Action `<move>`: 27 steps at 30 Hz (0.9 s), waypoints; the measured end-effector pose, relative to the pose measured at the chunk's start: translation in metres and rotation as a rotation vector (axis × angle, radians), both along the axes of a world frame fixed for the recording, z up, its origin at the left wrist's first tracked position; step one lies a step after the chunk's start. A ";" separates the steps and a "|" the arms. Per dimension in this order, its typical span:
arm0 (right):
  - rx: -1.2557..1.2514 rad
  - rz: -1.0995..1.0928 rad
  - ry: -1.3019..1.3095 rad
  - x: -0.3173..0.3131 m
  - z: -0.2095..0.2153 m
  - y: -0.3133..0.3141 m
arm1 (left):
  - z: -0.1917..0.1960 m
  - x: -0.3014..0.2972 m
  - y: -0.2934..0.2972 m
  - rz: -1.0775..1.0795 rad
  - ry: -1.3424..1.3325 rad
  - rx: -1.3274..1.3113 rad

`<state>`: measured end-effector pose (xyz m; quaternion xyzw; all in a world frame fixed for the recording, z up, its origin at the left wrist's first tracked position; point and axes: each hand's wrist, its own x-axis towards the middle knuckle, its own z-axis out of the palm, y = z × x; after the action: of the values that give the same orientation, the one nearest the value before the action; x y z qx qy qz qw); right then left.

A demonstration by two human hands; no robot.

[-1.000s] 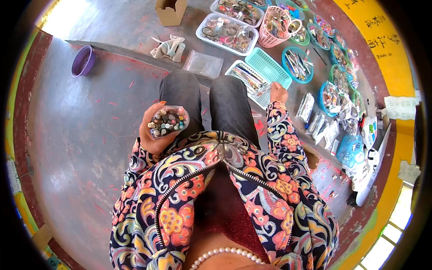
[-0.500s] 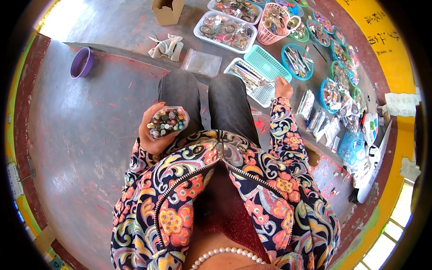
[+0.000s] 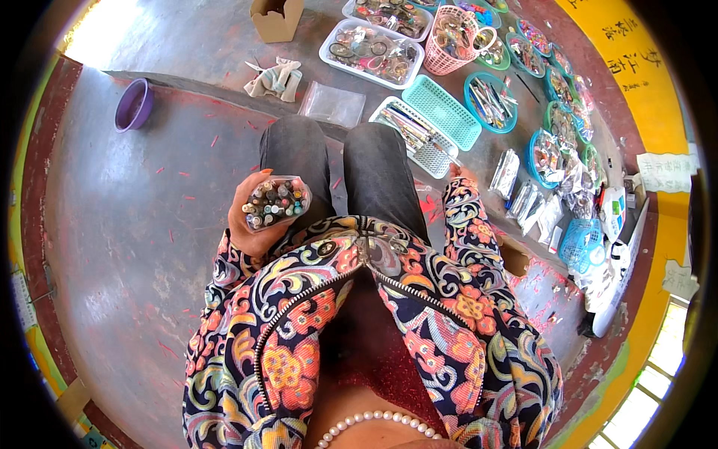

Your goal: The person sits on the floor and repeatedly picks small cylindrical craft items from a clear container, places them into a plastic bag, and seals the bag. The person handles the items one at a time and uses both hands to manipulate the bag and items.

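My left hand (image 3: pixel 245 224) is wrapped round a clear plastic cup (image 3: pixel 278 226) above my left thigh. The cup is packed with upright pens (image 3: pixel 271 200), their ends facing up. My right hand (image 3: pixel 464 173) is at the near right corner of a white plastic basket (image 3: pixel 432 163), past my right knee. Its fingers look closed, and a slim, pale, pen-like piece (image 3: pixel 449 155) reaches from them over the basket; its exact kind is unclear. Pens and thin sticks (image 3: pixel 407 129) lie inside that basket.
A teal basket (image 3: pixel 458 127) adjoins the white one. Beyond are a round tub of pens (image 3: pixel 490 103), a pink handled basket (image 3: pixel 446 45) and a white tray (image 3: pixel 338 66) of bagged rings. Plastic bags (image 3: pixel 333 105), a cloth (image 3: pixel 278 81) and a purple basin (image 3: pixel 134 108) lie around.
My right hand has moved down toward me, from beside the teal basket to the white basket's near corner. A pale, pen-like piece now shows at its fingers. My left hand stays on the cup.
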<state>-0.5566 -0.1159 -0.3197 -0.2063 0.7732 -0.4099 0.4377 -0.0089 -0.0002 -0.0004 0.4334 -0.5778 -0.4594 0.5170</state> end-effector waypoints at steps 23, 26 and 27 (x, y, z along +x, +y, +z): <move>-0.167 0.457 0.866 0.142 0.095 -0.037 | 0.008 -0.001 0.002 0.060 -0.116 -0.007; -0.259 0.726 0.977 0.161 0.081 -0.051 | 0.007 0.001 0.002 0.054 -0.127 -0.011; -0.099 0.777 1.016 0.164 0.078 -0.056 | 0.006 0.002 0.001 0.048 -0.125 -0.017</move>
<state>-0.3930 -0.1718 -0.2415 -0.6599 0.7333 -0.1076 0.1234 -0.0073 0.0012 0.0051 0.4707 -0.6022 -0.4138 0.4944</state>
